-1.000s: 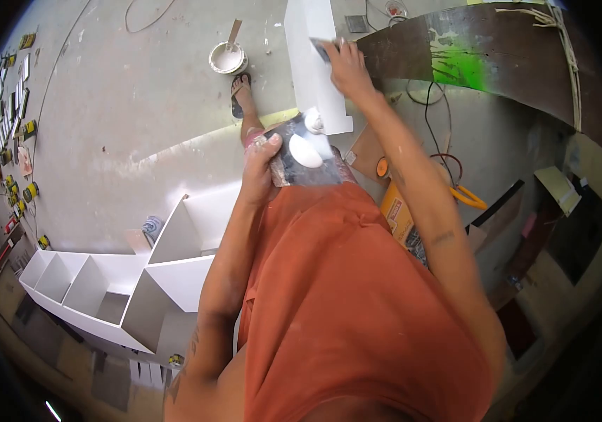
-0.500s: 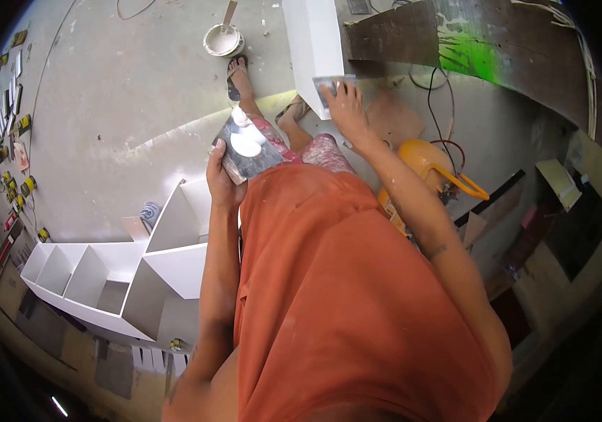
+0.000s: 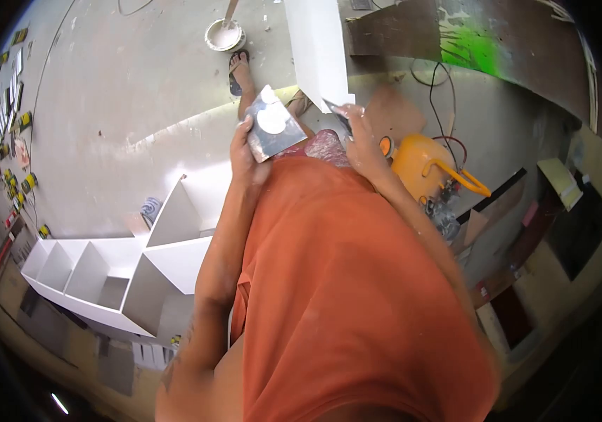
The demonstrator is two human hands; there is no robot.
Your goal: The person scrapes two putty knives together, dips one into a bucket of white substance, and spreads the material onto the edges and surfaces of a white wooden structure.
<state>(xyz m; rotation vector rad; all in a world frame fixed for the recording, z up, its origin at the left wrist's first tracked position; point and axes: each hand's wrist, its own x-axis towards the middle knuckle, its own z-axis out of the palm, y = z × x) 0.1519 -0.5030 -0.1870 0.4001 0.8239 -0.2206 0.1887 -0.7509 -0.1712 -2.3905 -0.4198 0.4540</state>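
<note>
My left hand (image 3: 248, 156) grips a flat grey plate (image 3: 273, 128) by its left edge; a round patch of white paste (image 3: 271, 119) lies on top. To its right, my right hand (image 3: 363, 144) is closed round a dark, flat scraper (image 3: 338, 116), seen nearly edge-on. The scraper is at the near end of a long white board (image 3: 318, 53); whether they touch I cannot tell. The fingertips of my right hand are slightly blurred.
A bucket of pale paste (image 3: 224, 35) with a stick stands beyond my foot. White shelving (image 3: 97, 274) is at the left, a yellow machine (image 3: 413, 165) with hoses at the right. A dark curved panel (image 3: 399, 34) with green paint lies at the upper right.
My right hand has drawn back toward my body from the white board, and the scraper has turned edge-on. My left hand and the plate have shifted right and slightly up.
</note>
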